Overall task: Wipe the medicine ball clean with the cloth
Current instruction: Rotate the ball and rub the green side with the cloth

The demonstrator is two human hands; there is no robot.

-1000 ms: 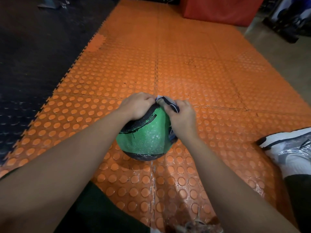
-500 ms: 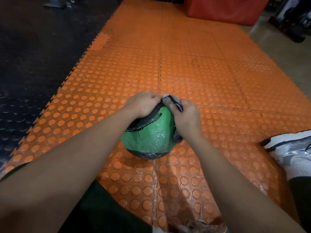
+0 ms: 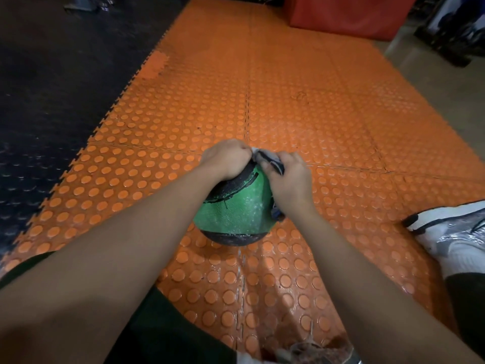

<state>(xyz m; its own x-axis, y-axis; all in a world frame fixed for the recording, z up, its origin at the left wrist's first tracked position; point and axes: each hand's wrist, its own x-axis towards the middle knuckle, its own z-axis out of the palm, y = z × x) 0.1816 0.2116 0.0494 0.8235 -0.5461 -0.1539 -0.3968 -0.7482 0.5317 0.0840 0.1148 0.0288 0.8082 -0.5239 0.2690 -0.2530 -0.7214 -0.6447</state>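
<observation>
The medicine ball [image 3: 237, 208], green with black bands, sits on the orange studded floor mat [image 3: 301, 114], well in from the mat's toothed left edge and just left of the seam that runs up its middle. The left hand [image 3: 225, 160] curls over the ball's upper left, on the black band, and steadies it; whether it also catches a corner of the cloth where the two hands meet, I cannot tell. The right hand [image 3: 290, 181] grips the dark, white-edged cloth [image 3: 270, 162], bunched at the top of the ball and trailing down its right side under the wrist.

The step in hand looks like wiping the top and right face. The near green face carries plenty of pale specks, so by my judgement much of the wiping is left to do. To do it well, the left hand should hold the ball firm against rolling while the right presses a flat pad of cloth, not a wad, and drags it in overlapping strokes. Then the ball needs turning to bring the speckled face and the lower black band under the cloth.

There are no containers in view. A white and silver shoe [image 3: 451, 232] rests at the mat's right edge, and a red padded block [image 3: 349, 14] stands at its far end.
</observation>
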